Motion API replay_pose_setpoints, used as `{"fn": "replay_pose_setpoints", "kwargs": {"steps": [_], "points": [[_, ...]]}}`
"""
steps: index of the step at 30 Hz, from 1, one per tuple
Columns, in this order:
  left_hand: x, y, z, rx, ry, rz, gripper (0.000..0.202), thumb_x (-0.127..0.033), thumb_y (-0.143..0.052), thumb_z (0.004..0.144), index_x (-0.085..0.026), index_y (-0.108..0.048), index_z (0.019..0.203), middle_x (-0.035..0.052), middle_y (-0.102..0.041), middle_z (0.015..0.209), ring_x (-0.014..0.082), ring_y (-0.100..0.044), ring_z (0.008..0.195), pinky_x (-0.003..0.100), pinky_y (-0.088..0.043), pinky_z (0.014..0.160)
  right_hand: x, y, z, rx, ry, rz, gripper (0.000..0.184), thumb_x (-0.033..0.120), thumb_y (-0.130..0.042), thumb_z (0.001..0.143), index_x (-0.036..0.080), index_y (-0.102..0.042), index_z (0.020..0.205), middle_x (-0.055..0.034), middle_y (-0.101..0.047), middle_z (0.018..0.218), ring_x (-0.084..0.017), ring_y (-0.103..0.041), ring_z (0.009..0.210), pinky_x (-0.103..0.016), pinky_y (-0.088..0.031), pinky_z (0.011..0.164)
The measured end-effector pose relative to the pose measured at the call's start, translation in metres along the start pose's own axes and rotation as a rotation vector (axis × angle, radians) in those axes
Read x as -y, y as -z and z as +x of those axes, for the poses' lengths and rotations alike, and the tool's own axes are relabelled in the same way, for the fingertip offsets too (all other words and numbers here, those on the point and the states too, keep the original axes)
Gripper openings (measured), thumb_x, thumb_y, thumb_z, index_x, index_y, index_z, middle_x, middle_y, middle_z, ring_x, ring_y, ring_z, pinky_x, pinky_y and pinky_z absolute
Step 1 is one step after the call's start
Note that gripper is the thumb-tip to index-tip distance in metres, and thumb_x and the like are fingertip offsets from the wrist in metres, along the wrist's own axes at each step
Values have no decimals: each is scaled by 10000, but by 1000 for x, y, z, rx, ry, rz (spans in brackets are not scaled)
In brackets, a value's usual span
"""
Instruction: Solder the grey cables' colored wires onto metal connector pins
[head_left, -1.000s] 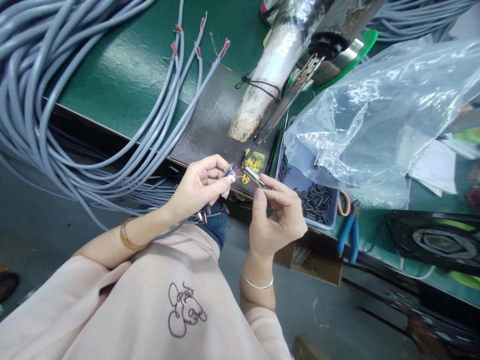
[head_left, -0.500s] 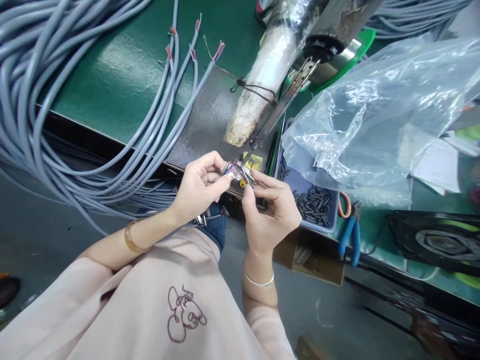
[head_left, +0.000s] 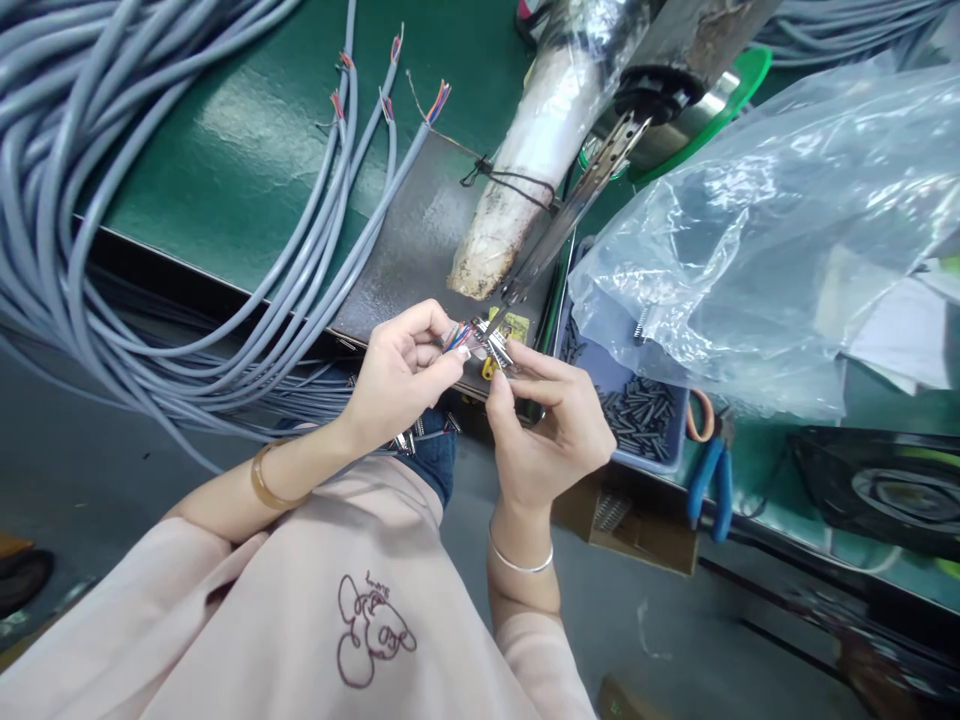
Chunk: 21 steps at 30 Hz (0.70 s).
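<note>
My left hand (head_left: 401, 370) is closed, pinching thin coloured wires (head_left: 457, 338) between thumb and fingers. My right hand (head_left: 555, 425) pinches one end of a small silver connector (head_left: 496, 346) with a row of pins. The wire ends meet the connector's near side; which pins they touch is too small to tell. A soldering iron (head_left: 577, 205) points down from above, its thin dark tip at the connector. Beside the iron is a tube (head_left: 517, 170) wrapped in clear plastic, tied with dark cord.
Grey cables (head_left: 142, 130) with stripped ends lie at left. To the right are a blue bin (head_left: 679, 440) of small black pieces, a clear plastic bag (head_left: 735, 250), blue-handled pliers (head_left: 712, 480) and a cardboard box (head_left: 652, 535). A dark plate (head_left: 420, 220) lies under the tube.
The connector and my right hand have shifted slightly right and down in the picture, and objects on the right have shifted too. My left hand stays nearly still. Both grips are the same.
</note>
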<state>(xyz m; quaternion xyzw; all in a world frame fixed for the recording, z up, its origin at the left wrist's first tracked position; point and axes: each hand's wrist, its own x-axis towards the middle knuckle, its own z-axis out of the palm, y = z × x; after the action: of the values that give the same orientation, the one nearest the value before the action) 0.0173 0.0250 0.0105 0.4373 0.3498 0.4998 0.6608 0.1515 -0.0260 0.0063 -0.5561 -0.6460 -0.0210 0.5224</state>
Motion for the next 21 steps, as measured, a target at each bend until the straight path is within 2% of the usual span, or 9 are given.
{"fn": "replay_pose_setpoints", "kwargs": {"steps": [11,21], "points": [[-3,2,-1,9,24,29,192,-108,-646,741,-184,-473,706,-92,-512,561,-4,-410,350,102,-315,336,0,1,1,7,10,-7,179,77,-743,824,217,-633,804,-9,-798,964,-157,-775,858,-298,-639,768],[-4,1,2,20,26,4,186,-104,-635,726,-183,-470,692,-79,-534,599,-5,-411,365,117,-301,334,-1,2,2,6,20,-22,183,69,-756,813,214,-647,794,1,-800,953,-150,-773,870,-289,-617,790]]}}
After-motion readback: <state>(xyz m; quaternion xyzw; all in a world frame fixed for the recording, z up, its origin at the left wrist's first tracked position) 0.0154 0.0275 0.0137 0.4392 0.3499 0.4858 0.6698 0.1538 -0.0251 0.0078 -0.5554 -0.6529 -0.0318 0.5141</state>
